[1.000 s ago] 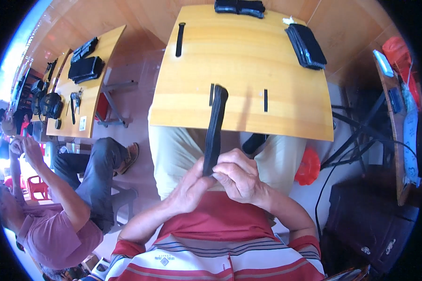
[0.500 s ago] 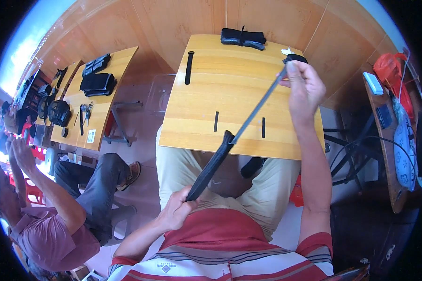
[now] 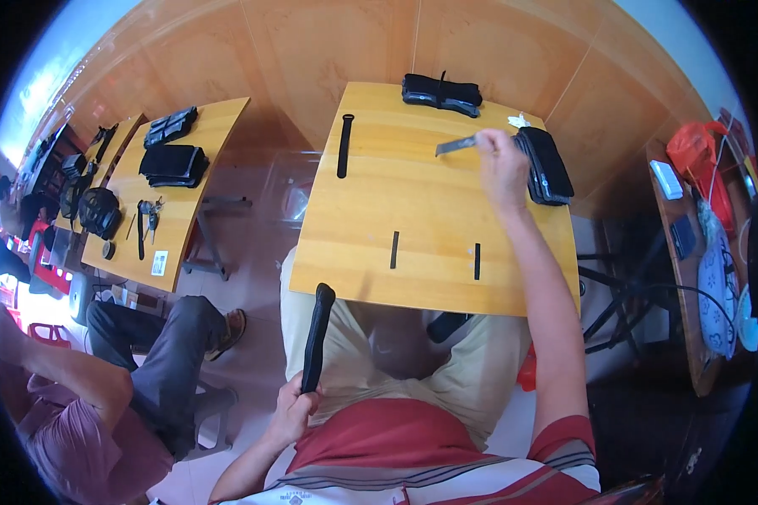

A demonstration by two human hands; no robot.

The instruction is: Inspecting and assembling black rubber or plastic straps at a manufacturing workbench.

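Note:
My left hand point(image 3: 290, 411) grips the lower end of a long black sleeve-like piece point(image 3: 316, 337), held upright over my lap just below the near edge of the wooden table point(image 3: 429, 210). My right hand point(image 3: 499, 162) is stretched over the far right of the table and pinches a thin grey flat strip point(image 3: 455, 146) that points left. A black pouch point(image 3: 546, 164) lies just right of that hand. A black folded bundle point(image 3: 442, 91) sits at the far edge, and a long black bar point(image 3: 344, 145) lies at far left. Two short black strips point(image 3: 394, 249) point(image 3: 477, 261) rest near the front.
At the left stands a second wooden table point(image 3: 177, 202) with black bags point(image 3: 173, 160) and small tools. Another person point(image 3: 101, 396) sits beside it at lower left. A desk with a red bag point(image 3: 691, 151) stands at the right, with cables point(image 3: 640, 295) below it.
My right hand has drawn the grey strip away from the black piece and carried it to the table's far right. My left hand has lowered the black piece toward my lap.

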